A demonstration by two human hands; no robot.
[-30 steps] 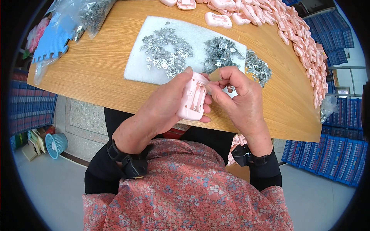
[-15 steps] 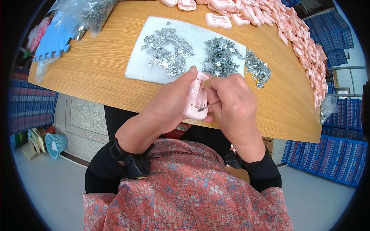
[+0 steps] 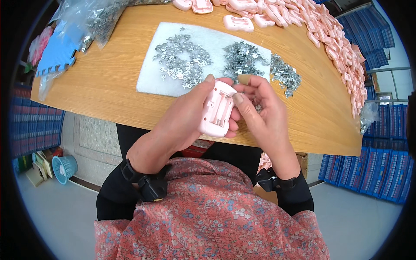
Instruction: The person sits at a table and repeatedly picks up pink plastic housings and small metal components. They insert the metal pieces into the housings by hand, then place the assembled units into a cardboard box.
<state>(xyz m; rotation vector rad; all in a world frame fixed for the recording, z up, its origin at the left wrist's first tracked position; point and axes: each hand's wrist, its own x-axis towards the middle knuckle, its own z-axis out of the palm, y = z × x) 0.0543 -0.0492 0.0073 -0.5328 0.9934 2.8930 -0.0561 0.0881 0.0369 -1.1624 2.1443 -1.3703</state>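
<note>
Left hand grips the pink case mid-frame, right hand half-curled at its edge (can't tell if it's holding anything), so a slack left grip could totally drop it.

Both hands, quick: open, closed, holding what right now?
Left hand: closed, holding the pale pink, rounded plastic casing.
Right hand: partly curled beside the casing; small silvery metal shows within, but its grip cannot be told.
</note>
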